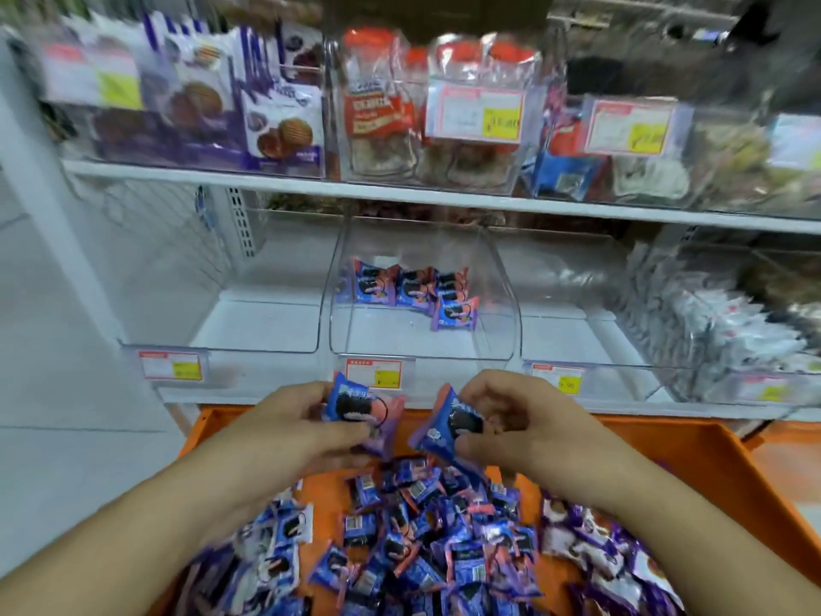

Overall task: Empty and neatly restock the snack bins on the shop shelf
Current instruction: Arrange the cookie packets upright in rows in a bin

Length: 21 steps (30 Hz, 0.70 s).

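Note:
My left hand (306, 420) grips a blue and pink cookie packet (362, 409) just above the orange crate (693, 446). My right hand (515, 420) grips another such packet (446, 426) beside it. Both hands hover in front of the lower shelf. Below them the crate holds a loose pile of the same packets (413, 540). The clear middle bin (424, 344) on the lower shelf holds several packets (415, 289) lined up at its back.
A clear bin (249, 340) left of the middle one and another (591, 349) to its right hold nothing. Far right, a bin (728, 322) is full of white packets. The upper shelf (311, 188) carries bins of biscuits with price tags. Purple packets (599, 549) lie at the crate's right.

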Tool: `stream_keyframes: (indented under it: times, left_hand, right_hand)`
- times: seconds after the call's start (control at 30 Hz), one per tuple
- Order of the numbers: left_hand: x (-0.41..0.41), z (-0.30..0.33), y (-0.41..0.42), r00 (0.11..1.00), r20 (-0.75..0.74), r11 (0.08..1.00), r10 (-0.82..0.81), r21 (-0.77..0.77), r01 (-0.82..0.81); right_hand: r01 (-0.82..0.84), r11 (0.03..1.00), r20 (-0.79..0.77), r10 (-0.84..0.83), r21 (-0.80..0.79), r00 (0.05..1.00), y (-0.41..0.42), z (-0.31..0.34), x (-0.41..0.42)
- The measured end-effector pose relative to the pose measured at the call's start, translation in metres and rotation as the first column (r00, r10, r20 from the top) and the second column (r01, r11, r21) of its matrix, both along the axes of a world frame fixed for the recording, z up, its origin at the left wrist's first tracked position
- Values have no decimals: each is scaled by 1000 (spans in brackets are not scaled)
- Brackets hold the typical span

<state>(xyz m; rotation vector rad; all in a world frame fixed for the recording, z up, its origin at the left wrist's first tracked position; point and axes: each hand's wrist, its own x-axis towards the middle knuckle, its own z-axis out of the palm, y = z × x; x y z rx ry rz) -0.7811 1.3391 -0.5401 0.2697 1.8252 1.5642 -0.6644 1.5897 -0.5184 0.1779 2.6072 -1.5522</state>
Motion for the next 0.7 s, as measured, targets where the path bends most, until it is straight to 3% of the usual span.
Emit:
stream_keyframes:
  times: [0.1,0.33,0.5,0.7]
  left_hand:
    - [2,7,1,998,-5,997,68,34,-68]
    - [-14,4,20,936,-345,986,71,-119,-119]
    - [-26,10,44,871,-484,981,80,-118,-155]
    - [-78,11,122,786,-618,981,39,-127,-149]
  right_hand:
    - [30,999,-41,-29,39,999,-6,1,-10]
    - [38,980,-81,-22,193,996,1,-2,-38]
    - [257,925,-258,-185,281,948,36,2,-53]
    - [459,883,-352,-400,99,846,82,0,-54]
